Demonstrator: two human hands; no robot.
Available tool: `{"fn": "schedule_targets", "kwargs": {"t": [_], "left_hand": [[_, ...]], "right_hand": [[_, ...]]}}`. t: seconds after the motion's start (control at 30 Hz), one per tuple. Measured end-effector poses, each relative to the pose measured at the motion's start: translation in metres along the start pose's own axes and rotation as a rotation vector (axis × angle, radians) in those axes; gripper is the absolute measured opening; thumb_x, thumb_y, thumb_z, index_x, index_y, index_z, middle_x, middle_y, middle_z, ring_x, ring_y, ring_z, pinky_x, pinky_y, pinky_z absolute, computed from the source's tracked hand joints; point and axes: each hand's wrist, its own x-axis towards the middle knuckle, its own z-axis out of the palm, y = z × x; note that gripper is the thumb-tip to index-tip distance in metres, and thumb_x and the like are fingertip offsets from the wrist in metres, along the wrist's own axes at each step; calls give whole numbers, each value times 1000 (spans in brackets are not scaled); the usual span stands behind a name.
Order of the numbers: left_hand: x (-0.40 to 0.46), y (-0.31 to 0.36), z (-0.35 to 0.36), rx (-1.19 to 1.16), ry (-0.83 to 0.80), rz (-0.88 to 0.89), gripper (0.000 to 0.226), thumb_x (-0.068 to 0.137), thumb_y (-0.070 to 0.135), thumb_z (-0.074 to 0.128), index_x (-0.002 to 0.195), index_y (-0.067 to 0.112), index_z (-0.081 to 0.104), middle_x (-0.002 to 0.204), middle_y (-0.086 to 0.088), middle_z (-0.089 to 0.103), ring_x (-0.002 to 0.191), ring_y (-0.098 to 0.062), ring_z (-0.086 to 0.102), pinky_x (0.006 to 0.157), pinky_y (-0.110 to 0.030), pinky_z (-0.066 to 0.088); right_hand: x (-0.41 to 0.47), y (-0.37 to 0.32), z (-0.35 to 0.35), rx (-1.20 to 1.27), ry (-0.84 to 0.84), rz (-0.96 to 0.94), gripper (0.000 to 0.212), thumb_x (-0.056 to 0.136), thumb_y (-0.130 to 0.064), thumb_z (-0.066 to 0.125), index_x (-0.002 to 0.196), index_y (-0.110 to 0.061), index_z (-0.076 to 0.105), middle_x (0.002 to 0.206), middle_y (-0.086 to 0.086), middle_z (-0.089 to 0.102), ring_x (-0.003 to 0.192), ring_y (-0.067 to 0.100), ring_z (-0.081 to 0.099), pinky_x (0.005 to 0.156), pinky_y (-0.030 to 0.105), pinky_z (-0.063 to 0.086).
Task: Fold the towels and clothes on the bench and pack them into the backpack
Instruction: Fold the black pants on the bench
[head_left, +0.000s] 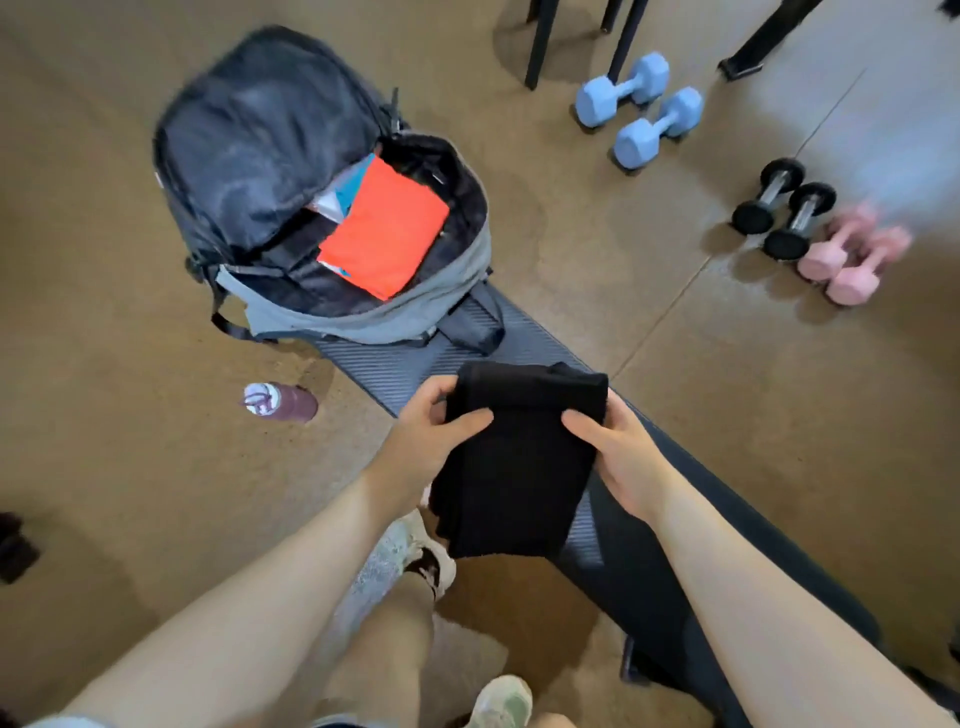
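Black folded garment (514, 462) gripped at both edges by left hand (431, 441) and right hand (623, 462).
Open backpack (363, 317) lies beyond it, nearer the left hand; its long axis points there.

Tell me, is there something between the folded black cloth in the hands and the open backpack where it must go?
Nothing visible blocks the way. Both the left hand and right hand hold the black cloth above the bench. The backpack stands open ahead, with an orange folded item lying on top inside.

No text, label or number is readable anywhere, perhaps owing to blur.
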Motion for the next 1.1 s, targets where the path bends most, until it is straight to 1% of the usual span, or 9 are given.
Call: {"fn": "schedule_targets", "kwargs": {"t": [0.17,0.27,0.37,0.53,0.67,0.77,0.83,0.97,1.1], "left_hand": [[-5,78,-49,-51,97,86,24,88,5,58,110,12,55,100,-9,69,90,-19,65,82,-29,53],[8,115,-79,-89,163,180,20,87,2,57,105,12,56,86,3,72,81,-9,66,74,-22,53],[41,149,-106,-47,238,255,20,86,3,60,101,15,59,86,6,72,81,-8,66,74,-23,54],[149,178,-150,414,371,315,38,83,27,66,119,20,58,115,4,65,107,-13,59,96,-36,47],[228,172,-173,720,380,294,43,88,31,59,130,22,53,129,3,58,121,-16,50,105,-32,37],[256,155,-182,1081,446,224,54,91,27,56,141,19,37,141,-5,45,129,-24,41,105,-36,35],[253,141,-179,1310,478,357,68,81,19,69,140,10,37,140,-14,44,126,-32,43,102,-42,39],[234,96,-164,1661,226,643,83,58,36,82,131,18,48,139,-14,47,125,-32,45,104,-44,36],[235,83,-155,1780,112,450,85,68,44,75,141,31,33,149,-10,32,135,-33,31,110,-43,26]], "right_hand": [[28,-77,77,33,-120,-27,27,89,-6,56,111,-21,59,107,0,70,101,16,65,84,28,54],[57,-102,120,56,-179,-45,26,89,-7,54,111,-19,60,104,-1,71,100,14,66,79,23,53],[96,-123,154,159,-169,-43,29,90,-11,54,117,-18,59,113,3,69,106,19,63,86,31,53],[183,-129,189,328,-104,-2,36,93,-22,54,129,-21,54,122,3,65,112,22,61,95,39,50],[251,-110,201,333,26,137,26,92,-24,57,118,-20,58,112,2,68,102,22,64,91,40,50],[286,-90,204,-88,270,128,24,88,-22,62,109,-14,57,112,7,65,98,21,60,93,38,48],[289,-90,199,-510,316,-47,41,84,-25,64,120,-10,50,117,4,60,104,20,56,95,35,44],[262,-100,175,-1113,97,-282,50,89,-36,54,132,-14,41,118,6,59,106,28,58,88,38,47],[241,-105,138,-1640,-280,-609,53,89,-54,34,112,-16,63,93,-1,68,86,22,66,80,35,50]]}}
